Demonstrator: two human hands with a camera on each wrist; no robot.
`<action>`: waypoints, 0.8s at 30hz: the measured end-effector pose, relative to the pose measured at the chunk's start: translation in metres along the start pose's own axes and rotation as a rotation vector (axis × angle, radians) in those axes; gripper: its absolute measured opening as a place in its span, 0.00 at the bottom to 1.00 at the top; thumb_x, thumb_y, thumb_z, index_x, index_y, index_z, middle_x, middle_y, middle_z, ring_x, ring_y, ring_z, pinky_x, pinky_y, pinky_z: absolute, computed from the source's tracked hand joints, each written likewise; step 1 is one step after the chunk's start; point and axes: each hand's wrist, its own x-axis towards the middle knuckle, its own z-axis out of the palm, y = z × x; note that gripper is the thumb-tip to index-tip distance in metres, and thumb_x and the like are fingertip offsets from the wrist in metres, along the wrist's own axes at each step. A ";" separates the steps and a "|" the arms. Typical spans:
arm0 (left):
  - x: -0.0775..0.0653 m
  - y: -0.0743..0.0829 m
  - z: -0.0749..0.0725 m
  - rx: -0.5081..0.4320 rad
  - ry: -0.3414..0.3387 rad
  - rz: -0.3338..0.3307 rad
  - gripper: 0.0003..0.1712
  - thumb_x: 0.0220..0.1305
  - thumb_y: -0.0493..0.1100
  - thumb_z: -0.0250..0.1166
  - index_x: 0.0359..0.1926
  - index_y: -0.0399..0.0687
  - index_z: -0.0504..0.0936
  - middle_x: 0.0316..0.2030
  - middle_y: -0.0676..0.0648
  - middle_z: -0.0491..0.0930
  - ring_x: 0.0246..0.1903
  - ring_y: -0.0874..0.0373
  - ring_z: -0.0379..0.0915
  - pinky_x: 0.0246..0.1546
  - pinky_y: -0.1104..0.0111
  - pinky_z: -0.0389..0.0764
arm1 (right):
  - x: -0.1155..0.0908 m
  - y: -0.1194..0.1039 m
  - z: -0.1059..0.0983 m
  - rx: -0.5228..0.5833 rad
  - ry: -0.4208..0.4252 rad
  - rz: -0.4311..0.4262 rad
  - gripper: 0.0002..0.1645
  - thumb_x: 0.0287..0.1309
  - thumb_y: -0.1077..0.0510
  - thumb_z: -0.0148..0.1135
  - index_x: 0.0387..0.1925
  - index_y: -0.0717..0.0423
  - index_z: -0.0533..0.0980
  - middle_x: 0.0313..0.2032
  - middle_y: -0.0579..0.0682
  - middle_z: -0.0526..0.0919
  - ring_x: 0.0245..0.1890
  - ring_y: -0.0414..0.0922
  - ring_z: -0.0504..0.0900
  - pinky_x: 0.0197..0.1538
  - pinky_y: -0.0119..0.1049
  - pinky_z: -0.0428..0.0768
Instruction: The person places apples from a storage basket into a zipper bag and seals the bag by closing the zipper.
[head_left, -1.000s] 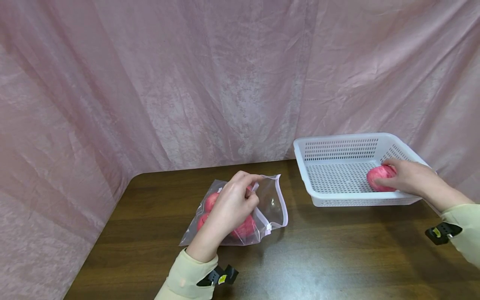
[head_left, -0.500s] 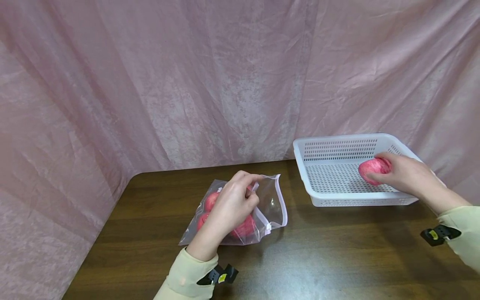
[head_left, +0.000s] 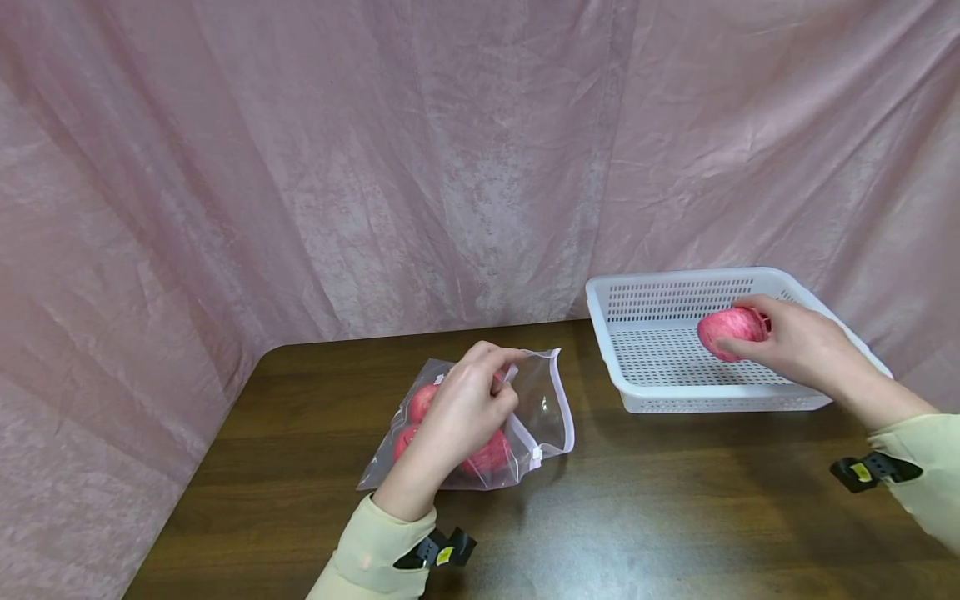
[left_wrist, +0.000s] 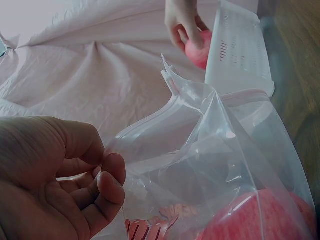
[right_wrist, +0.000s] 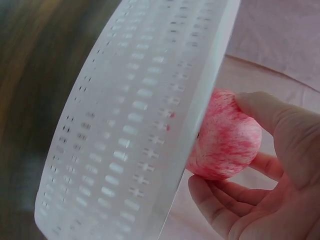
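My right hand [head_left: 798, 342] grips a red apple [head_left: 731, 332] over the white perforated basket [head_left: 630, 392]. In the right wrist view, thumb and fingers curl round the apple [right_wrist: 227, 137], partly behind the basket wall [right_wrist: 130, 125]. My left hand [head_left: 468, 404] pinches the upper edge of a clear zip bag [head_left: 546, 408], whose mouth faces the basket. Several red apples [head_left: 489, 454] lie inside the bag, some partly hidden by the left hand. The left wrist view shows the thumb and index finger pinching the bag's edge [left_wrist: 145, 122].
A dark wooden table [head_left: 300, 433] carries the bag on the left and the basket on the right. Pink curtain cloth [head_left: 450, 167] hangs behind the table and along its left side. A white slider [head_left: 536, 455] sits at the bag's near corner.
My right hand has lifted the apple off the basket floor and carried it leftward. The left hand and the bag have stayed in place.
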 end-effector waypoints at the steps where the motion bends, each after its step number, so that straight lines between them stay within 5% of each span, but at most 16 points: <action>1: 0.000 0.000 0.000 0.000 0.000 0.001 0.27 0.63 0.27 0.66 0.62 0.44 0.88 0.51 0.48 0.82 0.38 0.56 0.75 0.41 0.64 0.78 | 0.000 -0.001 0.000 0.011 -0.002 0.005 0.43 0.62 0.44 0.81 0.66 0.69 0.76 0.50 0.70 0.86 0.43 0.60 0.84 0.38 0.50 0.79; 16: 0.001 0.000 0.000 0.000 0.005 0.007 0.27 0.63 0.26 0.65 0.62 0.43 0.88 0.51 0.47 0.82 0.39 0.55 0.74 0.40 0.63 0.78 | -0.001 -0.035 0.001 0.146 0.013 -0.020 0.44 0.61 0.45 0.84 0.67 0.67 0.77 0.51 0.67 0.87 0.46 0.60 0.86 0.36 0.38 0.81; 24: 0.000 0.000 -0.001 0.001 0.007 0.008 0.27 0.63 0.26 0.65 0.62 0.43 0.88 0.50 0.48 0.82 0.39 0.55 0.74 0.40 0.64 0.78 | -0.001 -0.056 0.003 0.148 0.036 -0.058 0.42 0.60 0.45 0.85 0.67 0.62 0.79 0.53 0.64 0.88 0.49 0.59 0.87 0.42 0.40 0.83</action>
